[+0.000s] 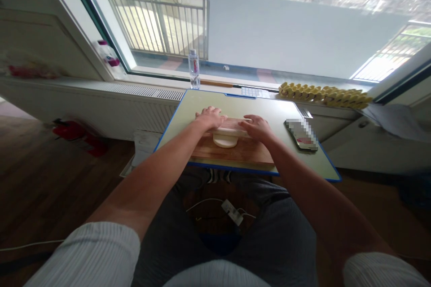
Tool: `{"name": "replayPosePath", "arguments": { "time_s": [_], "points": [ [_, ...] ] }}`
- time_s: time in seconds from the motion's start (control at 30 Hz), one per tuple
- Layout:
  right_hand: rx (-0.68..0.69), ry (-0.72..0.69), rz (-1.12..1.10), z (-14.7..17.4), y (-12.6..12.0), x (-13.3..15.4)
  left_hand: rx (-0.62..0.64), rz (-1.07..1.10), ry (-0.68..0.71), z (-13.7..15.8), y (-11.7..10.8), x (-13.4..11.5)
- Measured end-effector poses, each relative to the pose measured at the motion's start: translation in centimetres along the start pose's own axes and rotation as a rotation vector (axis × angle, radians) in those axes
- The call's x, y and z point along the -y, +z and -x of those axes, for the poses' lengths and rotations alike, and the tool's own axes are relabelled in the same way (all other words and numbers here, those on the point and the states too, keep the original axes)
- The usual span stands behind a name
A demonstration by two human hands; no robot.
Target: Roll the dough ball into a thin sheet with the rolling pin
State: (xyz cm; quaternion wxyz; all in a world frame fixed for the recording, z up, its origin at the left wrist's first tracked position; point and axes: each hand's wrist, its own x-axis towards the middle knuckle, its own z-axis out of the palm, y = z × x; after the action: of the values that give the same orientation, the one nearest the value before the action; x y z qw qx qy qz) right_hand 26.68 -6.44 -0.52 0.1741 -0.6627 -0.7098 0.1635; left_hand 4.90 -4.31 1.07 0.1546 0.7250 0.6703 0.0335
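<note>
A pale rolling pin (230, 132) lies crosswise over a round of off-white dough (225, 140) on a wooden board (232, 155). The dough shows in front of the pin; its far part is hidden. My left hand (211, 117) rests palm down over the pin's left end, fingers spread and reaching forward past it. Over the right end lies my right hand (256, 127), fingers also stretched out and apart, thumb toward the middle. Both hands cover the ends of the pin, and neither looks wrapped round it.
Under the board stands a small pale table (289, 110) with a blue edge. A phone (301, 135) lies at its right. On the windowsill are a water bottle (194, 70) and a yellow ridged object (323, 94). A power strip (232, 212) lies on the floor between my legs.
</note>
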Motion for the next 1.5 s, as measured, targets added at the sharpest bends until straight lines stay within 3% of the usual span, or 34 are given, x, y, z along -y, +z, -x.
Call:
{"name": "replayPosePath", "arguments": {
  "time_s": [0.3, 0.47, 0.8, 1.03, 1.5],
  "points": [
    [0.114, -0.091, 0.353, -0.6, 0.5, 0.6, 0.078, -0.056, -0.007, 0.4, 0.7, 0.2],
    [0.114, -0.139, 0.409, 0.2, 0.7, 0.8, 0.076, -0.057, 0.013, 1.3, 0.8, 0.2],
    [-0.056, -0.179, 0.444, 3.7, 1.2, 0.8, -0.039, -0.061, 0.042, 3.4, 2.0, 0.3],
    [-0.089, -0.177, 0.454, 6.3, 1.2, 1.2, -0.146, -0.054, 0.045, 5.4, 2.7, 0.1],
    [-0.321, -0.077, 0.354, 12.2, 3.7, 1.4, -0.348, -0.045, 0.099, 11.2, 5.1, 0.3]
  ]
}}
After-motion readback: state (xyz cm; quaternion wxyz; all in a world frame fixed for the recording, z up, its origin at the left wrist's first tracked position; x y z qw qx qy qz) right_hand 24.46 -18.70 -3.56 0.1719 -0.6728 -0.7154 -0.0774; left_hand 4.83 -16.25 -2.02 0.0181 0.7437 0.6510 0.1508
